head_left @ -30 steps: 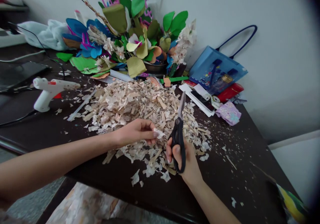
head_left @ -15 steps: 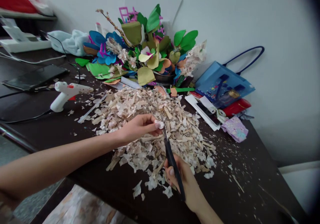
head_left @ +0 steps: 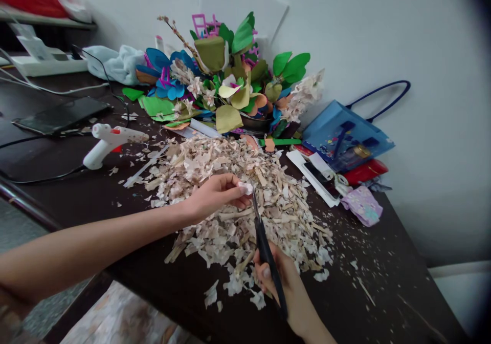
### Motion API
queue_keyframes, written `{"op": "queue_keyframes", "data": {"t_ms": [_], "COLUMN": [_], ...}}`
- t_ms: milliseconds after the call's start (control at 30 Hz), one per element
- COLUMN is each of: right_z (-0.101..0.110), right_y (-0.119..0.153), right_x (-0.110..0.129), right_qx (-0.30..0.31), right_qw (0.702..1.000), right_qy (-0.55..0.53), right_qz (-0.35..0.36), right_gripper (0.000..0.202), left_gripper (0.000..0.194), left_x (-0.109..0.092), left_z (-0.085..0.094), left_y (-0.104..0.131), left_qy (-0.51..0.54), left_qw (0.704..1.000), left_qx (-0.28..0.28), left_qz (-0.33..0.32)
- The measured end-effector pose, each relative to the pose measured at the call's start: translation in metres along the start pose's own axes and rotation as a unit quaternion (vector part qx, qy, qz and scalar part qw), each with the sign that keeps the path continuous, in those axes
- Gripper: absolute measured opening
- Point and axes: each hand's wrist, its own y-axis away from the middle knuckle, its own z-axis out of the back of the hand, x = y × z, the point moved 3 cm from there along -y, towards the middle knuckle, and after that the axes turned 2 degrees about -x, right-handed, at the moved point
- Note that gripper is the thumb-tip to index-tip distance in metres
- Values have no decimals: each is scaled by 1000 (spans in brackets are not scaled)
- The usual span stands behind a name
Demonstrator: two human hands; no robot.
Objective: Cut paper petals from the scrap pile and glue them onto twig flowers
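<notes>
Between thumb and fingers, my left hand (head_left: pixel 221 194) pinches a small whitish scrap (head_left: pixel 245 188), thin like paper or dried husk. My right hand (head_left: pixel 282 277) is wrapped round the black handles of a pair of scissors (head_left: pixel 264 241). The blades point away from me, and their tips meet the right edge of the scrap. Beneath both hands spreads a wide heap of pale cut scraps (head_left: pixel 215 157), beige and white. Several loose bits lie at its near edge.
A white glue gun (head_left: pixel 105 144) and a dark phone (head_left: pixel 63 114) lie at left. Behind the heap stand colourful craft flowers (head_left: pixel 230 88). A blue bag (head_left: pixel 347 136) leans on the wall at right, near a patterned cloth (head_left: pixel 362 205). The dark table (head_left: pixel 399 282) holds scattered crumbs.
The view has shifted slightly, moving most things a little to the right. The scissor blades look more closed against the scrap. Both hands keep their holds.
</notes>
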Motion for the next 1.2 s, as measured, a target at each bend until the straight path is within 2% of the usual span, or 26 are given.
{"op": "queue_keyframes", "data": {"t_ms": [167, 333, 700, 867, 1033, 1200], "right_z": [0, 1, 3, 3, 1, 2], "right_y": [1, 2, 0, -1, -1, -1], "right_x": [2, 2, 0, -1, -4, 2], "right_qx": [21, 9, 14, -14, -15, -2], "right_qw": [1000, 1000, 999, 999, 1000, 1000], "right_qy": [5, -20, 16, 1, -26, 13], "right_qz": [15, 12, 24, 31, 2, 21], "right_gripper": [46, 45, 41, 45, 44, 44], "left_gripper": [24, 24, 19, 19, 16, 15], "left_x": [-1, -2, -7, -9, -8, -7], "left_z": [0, -1, -3, -4, -3, -2], "left_y": [1, 2, 3, 4, 3, 3], "left_qy": [-5, -40, -62, -66, -72, -78], "left_qw": [1000, 999, 998, 998, 997, 997], "left_qx": [-1, 11, 1, -11, -9, -7], "left_qz": [2, 0, -10, -13, -9, -7]}}
